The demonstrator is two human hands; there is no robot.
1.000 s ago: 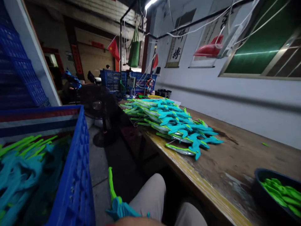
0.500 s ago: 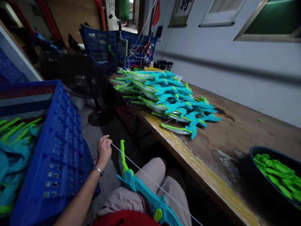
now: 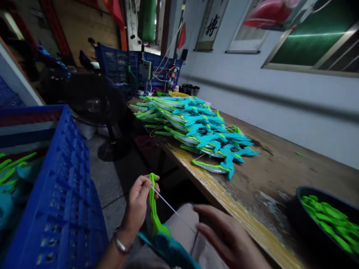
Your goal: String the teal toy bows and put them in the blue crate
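Note:
A teal and lime-green toy bow (image 3: 155,220) rests across my lap. My left hand (image 3: 139,203) pinches the bow's green tip together with a thin white string (image 3: 166,203) that runs down to the right. My right hand (image 3: 226,235) hovers over my lap beside the string, fingers spread, holding nothing that I can see. A big stack of the same teal and green bows (image 3: 196,130) lies on the wooden table (image 3: 280,175) ahead.
A blue plastic crate (image 3: 64,201) holding more bows stands at my left. A dark bowl (image 3: 303,209) of small green parts sits at the table's near right. A black floor fan (image 3: 95,108) and more blue crates (image 3: 117,63) stand further back.
My left hand has drawn in from the stretched string to the bow's green tip. My right hand has come into view over my lap. The camera tilted slightly.

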